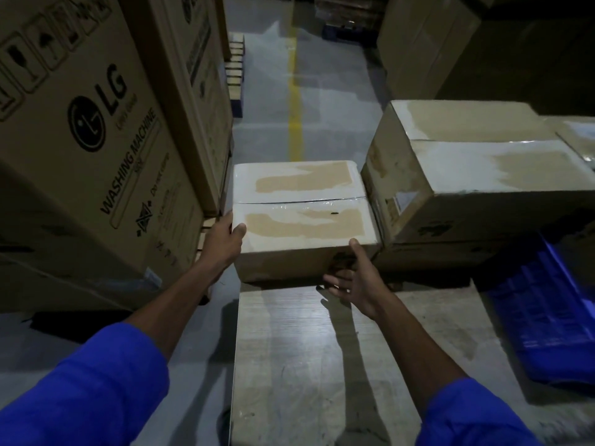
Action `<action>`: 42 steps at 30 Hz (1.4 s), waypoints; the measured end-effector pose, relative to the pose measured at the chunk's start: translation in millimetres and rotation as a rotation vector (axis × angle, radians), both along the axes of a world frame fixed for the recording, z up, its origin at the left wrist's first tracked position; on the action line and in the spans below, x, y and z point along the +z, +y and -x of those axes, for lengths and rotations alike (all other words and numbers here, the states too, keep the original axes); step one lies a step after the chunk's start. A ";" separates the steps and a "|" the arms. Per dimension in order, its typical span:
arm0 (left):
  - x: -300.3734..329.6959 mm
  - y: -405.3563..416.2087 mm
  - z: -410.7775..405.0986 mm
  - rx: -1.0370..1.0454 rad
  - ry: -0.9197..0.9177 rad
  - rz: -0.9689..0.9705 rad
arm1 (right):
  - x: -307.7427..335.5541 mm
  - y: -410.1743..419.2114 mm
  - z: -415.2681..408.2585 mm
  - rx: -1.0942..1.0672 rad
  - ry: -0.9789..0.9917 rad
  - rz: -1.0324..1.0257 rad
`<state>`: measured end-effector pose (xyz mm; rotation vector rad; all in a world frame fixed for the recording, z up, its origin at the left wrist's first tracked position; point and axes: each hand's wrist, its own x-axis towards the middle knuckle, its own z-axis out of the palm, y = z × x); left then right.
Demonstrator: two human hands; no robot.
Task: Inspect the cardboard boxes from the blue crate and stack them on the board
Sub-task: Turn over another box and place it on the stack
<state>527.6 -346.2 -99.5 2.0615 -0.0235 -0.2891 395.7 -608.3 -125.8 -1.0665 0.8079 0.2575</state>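
Cardboard box (pixel 302 220), tape-streaked, sits at the far edge of the board (pixel 306 365). My left hand (pixel 223 241) grips its left corner, thumb on top; my right hand (pixel 352 281) is spread loose against its front. Blue crate (pixel 544 313) lies tilted to the right.

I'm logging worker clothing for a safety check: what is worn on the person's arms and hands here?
Both arms wear bright blue long sleeves, pushed back so the forearms are bare. The left hand and right hand are bare: no gloves, and no watch, rings or markings show.
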 end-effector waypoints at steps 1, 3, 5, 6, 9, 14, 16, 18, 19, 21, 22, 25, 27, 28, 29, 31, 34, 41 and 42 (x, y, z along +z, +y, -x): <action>-0.3 1.1 -1.5 -0.011 -0.003 -0.004 | 0.5 1.0 -0.7 -0.010 0.003 -0.011; -1.2 3.2 -4.5 -0.027 0.005 0.008 | 1.6 2.4 -1.8 -0.031 0.008 -0.033; -2.2 4.3 -7.1 -0.039 0.006 0.022 | 2.8 3.2 -1.9 -0.045 0.007 -0.043; -2.5 4.2 -7.9 -0.042 0.006 0.024 | 3.8 3.6 -2.0 -0.051 0.007 -0.042; -2.7 3.5 -8.2 -0.049 0.000 0.009 | 4.5 5.7 -2.6 -0.061 0.022 -0.033; -3.5 3.1 -12.7 -0.071 -0.012 -0.039 | 6.6 7.4 -1.5 -0.070 0.026 -0.021; -2.2 2.5 -17.6 -0.089 -0.011 -0.051 | 9.2 8.9 0.1 -0.074 0.031 -0.008; -0.7 1.2 -21.4 -0.111 -0.006 -0.064 | 10.2 8.3 2.3 -0.071 0.041 0.001; -0.7 0.6 -22.7 -0.118 -0.004 -0.072 | 10.3 7.3 3.2 -0.068 0.044 0.008; -1.0 0.5 -22.7 -0.118 0.005 -0.099 | 10.5 5.4 4.9 -0.069 0.045 0.031; -1.5 0.5 -22.5 -0.114 0.003 -0.111 | 9.3 4.0 5.3 -0.071 0.046 0.047; -3.9 -0.2 -22.0 -0.125 -0.018 -0.145 | 7.1 0.7 6.6 -0.063 0.048 0.113; -5.3 -0.2 -21.8 -0.130 -0.017 -0.154 | 5.9 -2.1 7.2 -0.052 0.049 0.134; -5.0 -0.5 -21.6 -0.131 -0.012 -0.152 | 5.7 -3.2 7.4 -0.049 0.048 0.135; -6.2 -0.1 -22.1 -0.130 -0.004 -0.148 | 6.1 -3.7 7.8 -0.048 0.048 0.134; -7.3 0.3 -22.1 -0.119 0.001 -0.149 | 7.2 -3.1 7.6 -0.037 0.050 0.131; -7.4 0.8 -21.9 -0.102 0.005 -0.137 | 6.6 -0.2 5.2 -0.032 0.055 0.097; -4.4 0.3 -20.6 -0.108 -0.002 -0.149 | 3.9 1.9 3.6 -0.061 0.070 0.126; -3.3 -0.9 -19.7 -0.111 -0.008 -0.147 | 4.1 1.3 4.1 -0.063 0.065 0.136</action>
